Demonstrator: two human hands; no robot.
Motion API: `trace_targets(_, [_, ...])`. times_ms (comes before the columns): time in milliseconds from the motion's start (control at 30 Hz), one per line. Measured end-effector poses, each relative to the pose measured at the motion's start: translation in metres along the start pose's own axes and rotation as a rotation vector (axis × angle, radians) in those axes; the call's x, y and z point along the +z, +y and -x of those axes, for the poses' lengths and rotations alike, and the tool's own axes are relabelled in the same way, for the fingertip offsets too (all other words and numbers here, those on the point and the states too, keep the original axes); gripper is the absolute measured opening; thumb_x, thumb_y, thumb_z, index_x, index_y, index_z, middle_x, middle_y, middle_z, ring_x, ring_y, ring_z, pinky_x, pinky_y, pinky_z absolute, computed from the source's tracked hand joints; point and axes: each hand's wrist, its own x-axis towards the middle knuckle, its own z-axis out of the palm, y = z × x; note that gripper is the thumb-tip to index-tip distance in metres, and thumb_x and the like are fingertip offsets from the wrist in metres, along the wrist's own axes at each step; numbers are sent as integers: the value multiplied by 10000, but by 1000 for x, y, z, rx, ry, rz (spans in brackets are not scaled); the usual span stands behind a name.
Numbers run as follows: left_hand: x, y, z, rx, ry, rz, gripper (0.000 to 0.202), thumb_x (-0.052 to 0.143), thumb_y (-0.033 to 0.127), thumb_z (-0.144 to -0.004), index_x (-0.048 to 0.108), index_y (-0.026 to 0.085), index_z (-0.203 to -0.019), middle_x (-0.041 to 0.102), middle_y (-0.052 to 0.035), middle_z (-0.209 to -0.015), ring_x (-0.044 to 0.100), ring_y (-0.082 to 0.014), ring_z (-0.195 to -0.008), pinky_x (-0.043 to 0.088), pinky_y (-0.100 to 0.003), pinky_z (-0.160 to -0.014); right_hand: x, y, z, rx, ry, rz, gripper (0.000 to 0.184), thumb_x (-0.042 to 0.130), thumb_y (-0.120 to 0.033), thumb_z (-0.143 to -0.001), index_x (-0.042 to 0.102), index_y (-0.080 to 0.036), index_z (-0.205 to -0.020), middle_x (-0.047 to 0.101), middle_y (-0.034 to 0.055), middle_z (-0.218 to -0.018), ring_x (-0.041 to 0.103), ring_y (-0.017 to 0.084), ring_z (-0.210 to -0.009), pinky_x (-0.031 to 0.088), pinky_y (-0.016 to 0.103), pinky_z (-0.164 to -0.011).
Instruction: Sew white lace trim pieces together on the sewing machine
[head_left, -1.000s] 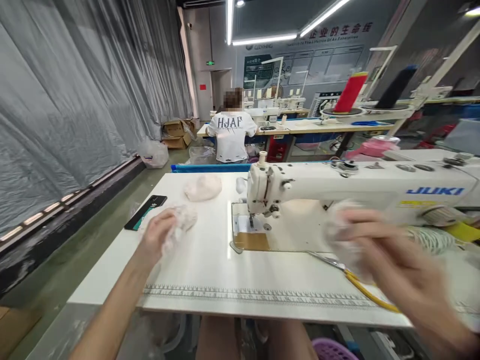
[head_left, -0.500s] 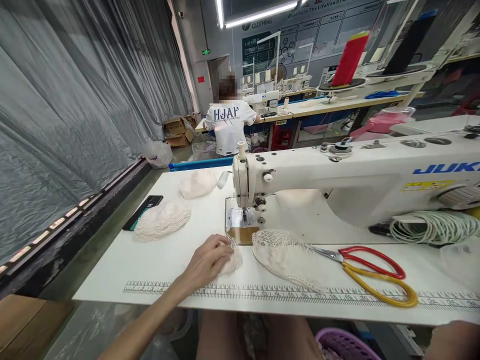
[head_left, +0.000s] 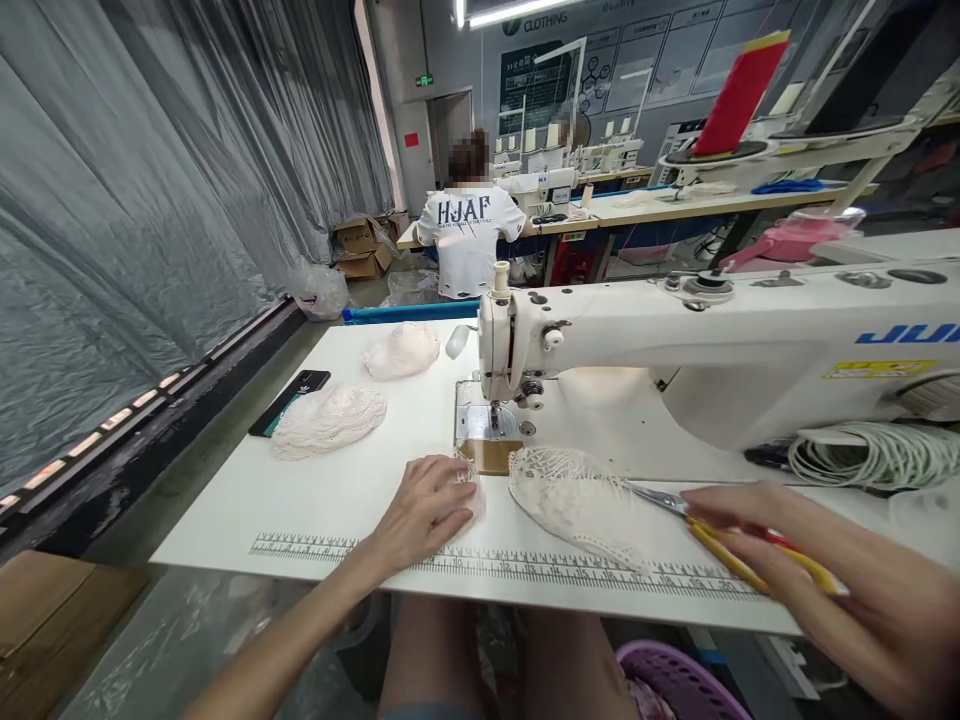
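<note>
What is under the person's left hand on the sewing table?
A small piece of white net fabric shows at the fingertips of the left hand, flat on the table. The palm covers the rest, so its full shape cannot be seen.

The right hand (head_left: 840,570), out of sight at five o'clock half a second ago, has come in over the table edge and now lies across the scissors (head_left: 720,545), covering their handles. The left hand (head_left: 427,510) has barely shifted on its small lace piece (head_left: 471,495).
</note>
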Motion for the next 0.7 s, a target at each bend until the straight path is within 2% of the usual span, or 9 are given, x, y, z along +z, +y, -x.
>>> trace_targets(100, [2,0,-3,28,-59,-40,325,481,300,-893,555,213,-1197,460,-124,-1334,386,-270,-1250,323,-479,-1010,20,35,-4,-212,-113,141,406,371,-576,-876,624,-274,-969,665,68,-1020,628,245,-915,497,375,-736])
trace_targets(200, [5,0,-10,53,-147,-92,407,449,330,-908,459,232,-1303,344,-129,-1433,257,-292,-1345,222,-550,-1062,30,67,8,-219,-131,260,414,359,-542,-892,569,-254,-1104,621,89,-1147,608,255,-993,487,391,-765])
trace_targets(300, [9,-2,-20,50,-210,-126,458,397,356,-929,358,242,-1371,241,-130,-1480,167,-300,-1379,166,-593,-1069,29,77,12,-177,-89,330,390,329,-478,-908,577,-234,-1084,621,126,-1140,591,303,-1016,468,447,-789])
trace_targets(400, [12,-4,-27,47,-241,-139,479,355,361,-944,283,255,-1406,209,-120,-1491,137,-295,-1386,147,-604,-1071,35,53,1,-149,-68,285,309,352,-354,-911,603,-202,-1009,610,159,-1127,582,314,-1010,475,467,-806])
trace_targets(467, [12,-3,-30,55,-257,-146,485,336,357,-950,245,267,-1418,199,-106,-1495,125,-285,-1389,121,-605,-1077,50,22,-10,-182,-81,100,272,370,-290,-914,577,-195,-1064,605,142,-1116,581,260,-1018,489,429,-859])
trace_targets(533, [11,-1,-32,54,-272,-162,509,339,374,-947,199,285,-1428,168,-94,-1502,111,-296,-1389,88,-631,-1067,72,-12,-22,-219,-165,-22,297,353,-222,-924,542,-190,-1151,608,136,-1121,577,232,-1037,497,408,-875])
trace_targets(600, [10,2,-31,52,-287,-189,556,360,421,-932,141,316,-1433,131,-77,-1509,86,-334,-1386,74,-683,-1033,92,-39,-34,-257,-282,-3,335,383,-172,-910,524,-177,-1214,566,160,-1218,534,285,-1116,452,510,-916])
trace_targets(667, [8,2,-29,63,-295,-223,586,365,455,-922,90,347,-1428,109,-52,-1512,50,-371,-1379,93,-728,-992,100,-49,-45,-264,-430,58,429,475,-177,-874,466,-233,-1299,461,146,-1354,376,413,-1246,307,722,-899])
trace_targets(700, [8,1,-29,77,-298,-241,578,351,451,-927,75,352,-1425,99,-40,-1513,38,-377,-1378,109,-735,-982,98,-49,-50,-300,-516,41,464,491,-207,-876,429,-283,-1330,386,116,-1417,282,437,-1293,245,768,-885])
